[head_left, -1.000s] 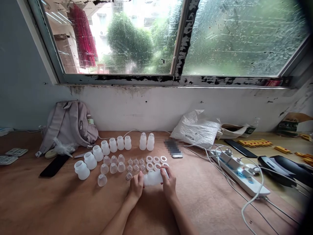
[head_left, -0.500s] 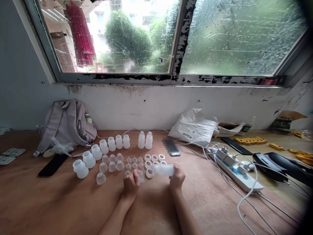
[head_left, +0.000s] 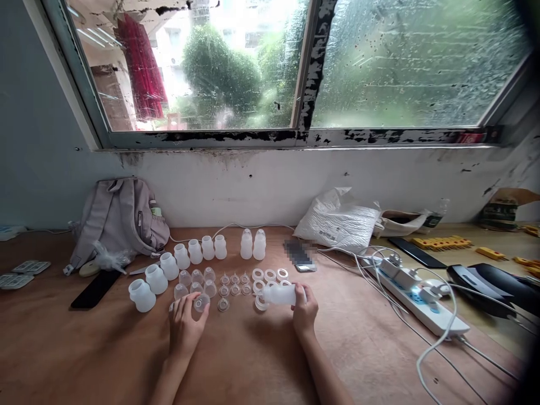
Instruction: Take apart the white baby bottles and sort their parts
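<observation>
A small translucent plastic bottle (head_left: pixel 280 293) lies on its side just above the counter (head_left: pixel 105 349), a little right of the frame's centre, with the right hand (head_left: pixel 304 311) closed round its base end and its open neck pointing left. It looks light and thin-walled, likely a bit springy and smooth, so a grip round the wide body seems safer than one at the narrow neck. Left of centre, the left hand (head_left: pixel 184 326) has its fingers (head_left: pixel 201 315) curled on a clear dome cap (head_left: pixel 201 302), pinching it at the rim; the cap looks stiff, tiny and easy to drop. Between the hands lie rows of clear caps (head_left: pixel 196 277), small nipples (head_left: pixel 234 279) and white rings (head_left: pixel 269 275). Behind them, toward mid-left, stands a curved line of empty bottles (head_left: pixel 181 256). A grey backpack (head_left: pixel 120 219) leans at the left wall, a black phone (head_left: pixel 95 288) before it. A power strip (head_left: pixel 424 305) with cables lies at the right.
</observation>
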{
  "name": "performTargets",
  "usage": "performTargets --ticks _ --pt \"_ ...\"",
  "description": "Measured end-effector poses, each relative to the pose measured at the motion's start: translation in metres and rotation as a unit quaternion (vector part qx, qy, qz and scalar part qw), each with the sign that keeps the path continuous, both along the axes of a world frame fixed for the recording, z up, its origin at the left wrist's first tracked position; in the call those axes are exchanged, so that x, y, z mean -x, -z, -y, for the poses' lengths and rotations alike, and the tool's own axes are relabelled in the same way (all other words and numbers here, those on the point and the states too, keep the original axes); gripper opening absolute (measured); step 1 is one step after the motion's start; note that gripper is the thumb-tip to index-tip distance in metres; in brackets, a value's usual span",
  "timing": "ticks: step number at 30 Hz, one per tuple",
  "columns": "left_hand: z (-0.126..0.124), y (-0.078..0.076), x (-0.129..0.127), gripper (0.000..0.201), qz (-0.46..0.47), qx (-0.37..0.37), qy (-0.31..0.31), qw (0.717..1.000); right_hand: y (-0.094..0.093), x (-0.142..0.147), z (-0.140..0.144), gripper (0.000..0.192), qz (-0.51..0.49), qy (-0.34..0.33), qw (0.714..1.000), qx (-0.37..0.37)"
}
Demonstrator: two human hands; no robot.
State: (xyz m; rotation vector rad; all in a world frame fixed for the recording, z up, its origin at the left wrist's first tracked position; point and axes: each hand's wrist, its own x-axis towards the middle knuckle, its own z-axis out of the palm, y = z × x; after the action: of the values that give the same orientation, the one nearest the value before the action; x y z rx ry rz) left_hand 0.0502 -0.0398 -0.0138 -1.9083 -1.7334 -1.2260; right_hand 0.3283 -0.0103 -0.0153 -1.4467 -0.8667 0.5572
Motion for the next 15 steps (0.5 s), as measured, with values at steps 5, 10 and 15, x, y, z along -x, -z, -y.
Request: performTargets --ticks 5,10,15 --pt "0.002 0.012 0.017 0.025 -0.044 0.023 -0.091 0.995 -0.003 0.002 0.002 0.041 0.008 -0.015 1.000 0.004" --pt "0.001 0.017 0.013 0.022 -0.041 0.031 -0.100 0.994 -0.003 0.004 0.003 0.041 0.016 -0.022 1.000 0.003" --pt "0.000 0.019 0.013 0.016 -0.036 0.021 -0.084 0.996 -0.001 0.003 0.002 0.042 0.026 -0.027 0.999 0.004"
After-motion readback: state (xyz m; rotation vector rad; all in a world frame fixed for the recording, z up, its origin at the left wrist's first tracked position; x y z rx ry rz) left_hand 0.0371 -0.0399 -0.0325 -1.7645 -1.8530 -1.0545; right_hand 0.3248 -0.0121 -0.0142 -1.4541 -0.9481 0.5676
